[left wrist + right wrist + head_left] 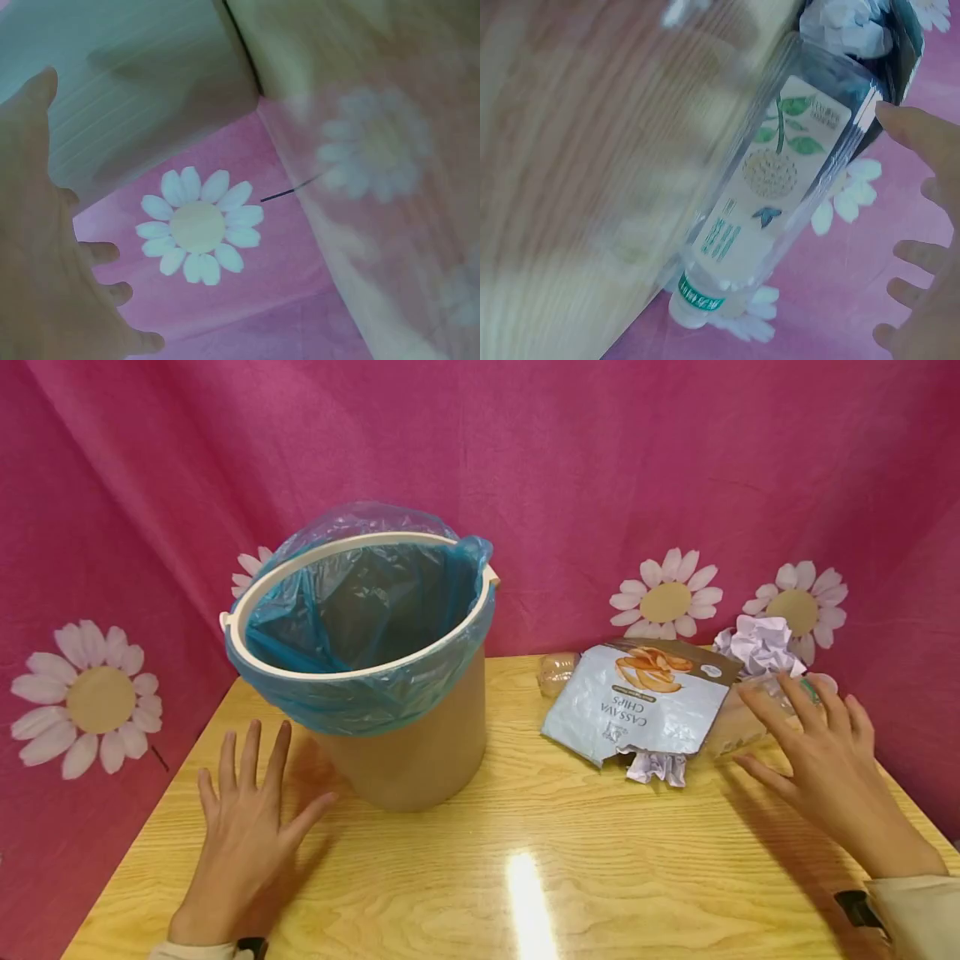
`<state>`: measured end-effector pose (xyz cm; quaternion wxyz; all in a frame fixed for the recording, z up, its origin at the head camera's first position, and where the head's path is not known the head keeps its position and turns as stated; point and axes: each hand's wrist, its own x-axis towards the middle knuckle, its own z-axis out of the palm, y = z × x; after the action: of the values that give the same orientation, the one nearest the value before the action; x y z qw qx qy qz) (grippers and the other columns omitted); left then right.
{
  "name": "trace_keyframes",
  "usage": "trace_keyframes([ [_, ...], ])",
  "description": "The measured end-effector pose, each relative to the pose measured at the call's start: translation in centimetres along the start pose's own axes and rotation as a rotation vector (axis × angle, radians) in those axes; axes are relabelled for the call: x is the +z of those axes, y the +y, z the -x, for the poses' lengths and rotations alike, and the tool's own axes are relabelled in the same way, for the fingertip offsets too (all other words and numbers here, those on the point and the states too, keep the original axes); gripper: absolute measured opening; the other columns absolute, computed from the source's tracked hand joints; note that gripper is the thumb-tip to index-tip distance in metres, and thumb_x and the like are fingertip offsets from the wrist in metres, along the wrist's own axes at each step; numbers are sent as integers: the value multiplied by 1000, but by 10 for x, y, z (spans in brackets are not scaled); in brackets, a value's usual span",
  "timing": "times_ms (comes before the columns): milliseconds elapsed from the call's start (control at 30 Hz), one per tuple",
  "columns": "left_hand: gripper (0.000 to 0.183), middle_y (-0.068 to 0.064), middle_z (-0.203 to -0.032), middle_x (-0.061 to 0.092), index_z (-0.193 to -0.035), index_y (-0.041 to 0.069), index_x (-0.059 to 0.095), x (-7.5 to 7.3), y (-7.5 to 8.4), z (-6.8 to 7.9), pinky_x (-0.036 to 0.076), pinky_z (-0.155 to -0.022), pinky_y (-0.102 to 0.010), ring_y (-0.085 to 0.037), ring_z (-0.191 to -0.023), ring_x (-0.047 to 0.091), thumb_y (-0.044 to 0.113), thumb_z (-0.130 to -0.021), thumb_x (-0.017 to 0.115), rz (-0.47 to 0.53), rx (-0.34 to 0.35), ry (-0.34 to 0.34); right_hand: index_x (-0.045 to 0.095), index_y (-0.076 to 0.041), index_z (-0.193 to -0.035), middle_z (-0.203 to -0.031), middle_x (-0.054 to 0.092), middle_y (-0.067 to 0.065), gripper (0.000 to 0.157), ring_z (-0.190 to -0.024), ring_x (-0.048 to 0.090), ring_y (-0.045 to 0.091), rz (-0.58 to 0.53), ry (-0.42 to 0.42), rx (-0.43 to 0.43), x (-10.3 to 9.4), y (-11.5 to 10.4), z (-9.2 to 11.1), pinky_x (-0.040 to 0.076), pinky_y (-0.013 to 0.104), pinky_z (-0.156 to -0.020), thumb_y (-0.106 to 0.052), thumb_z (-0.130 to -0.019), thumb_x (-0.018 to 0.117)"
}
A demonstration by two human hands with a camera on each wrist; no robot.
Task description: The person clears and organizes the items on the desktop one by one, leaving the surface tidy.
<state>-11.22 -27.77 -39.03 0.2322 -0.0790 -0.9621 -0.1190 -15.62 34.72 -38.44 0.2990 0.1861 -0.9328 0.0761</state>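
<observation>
My left hand, fingers spread and holding nothing, is just left of and in front of a beige bin. A blue plastic bag lines the bin and folds over its outside under a white rim ring. Over on the right, my right hand spreads its fingers close over a clear plastic bottle, partly hidden by them in the head view. The bottle lies on its side, with a leafy label and a white-and-green cap end. Beside it lies a torn cassava chips bag.
Crumpled white paper sits behind the bottle, and another crumpled paper piece pokes from under the chips bag. A small clear plastic piece lies left of the bag. A pink cloth with daisies hangs behind the wooden table.
</observation>
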Motion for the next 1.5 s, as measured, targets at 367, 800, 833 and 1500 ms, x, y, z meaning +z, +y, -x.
trace_keyframes([
  [367, 81, -26, -153, 31, -147, 6, 43, -16, 19, -12, 17, -107, -73, -47, -143, 23, 69, -96, 37, 42, 166, 241, 47, -20, -147, -147, 41, 25, 80, -134, 32, 49, -24, -45, -175, 18, -11, -21, 15, 70, -111, -74, -95, 20],
  [800, 40, -27, -111, 62, -104, -7, 63, -62, 66, -43, 42, -86, -49, -46, -100, 56, 31, -98, 55, 152, 430, 663, 59, -11, -134, -127, 58, 29, 69, -122, 46, 49, -39, -78, -254, 27, -19, -29, 37, 65, -99, 0, -69, 80],
  [833, 39, -26, -111, 62, -104, -7, 64, -63, 69, -44, 43, -87, -48, -46, -100, 56, 31, -98, 55, 156, 436, 672, 59, -10, -134, -126, 58, 29, 70, -121, 47, 50, -42, -76, -258, 28, -19, -29, 37, 64, -101, 1, -68, 81],
  [1500, 50, -22, -136, 53, -129, 0, 56, -79, 103, -76, 35, -112, -50, -42, -127, 48, 38, -97, 57, 235, 392, 656, 62, -5, -131, -131, 56, 27, 67, -116, 52, 49, -129, -41, -259, 29, -36, -50, 40, 63, -96, -2, -67, 81],
])
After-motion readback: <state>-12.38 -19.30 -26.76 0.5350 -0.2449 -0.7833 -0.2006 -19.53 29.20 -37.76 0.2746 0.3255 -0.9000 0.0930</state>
